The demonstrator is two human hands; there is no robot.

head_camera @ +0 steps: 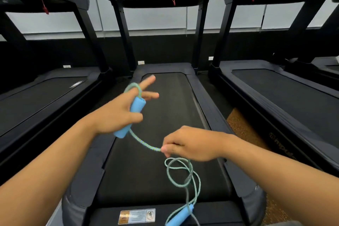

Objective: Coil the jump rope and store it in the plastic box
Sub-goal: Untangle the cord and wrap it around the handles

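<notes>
The jump rope (146, 145) is a green-blue braided cord with two light blue foam handles. My left hand (117, 115) holds one blue handle (132, 117) against the palm with the thumb, and a loop of cord passes over its fingers, two of which point forward. My right hand (187, 143) pinches the cord a short way below that handle. From the right hand the cord hangs in loose loops (183, 172) down to the second blue handle (180, 216) near the bottom edge. No plastic box is in view.
I stand at the rear of a black treadmill (165, 101) whose belt runs forward beneath my hands. Two more treadmills (286, 93) flank it left and right. A strip of speckled brown floor (242, 126) shows at the right.
</notes>
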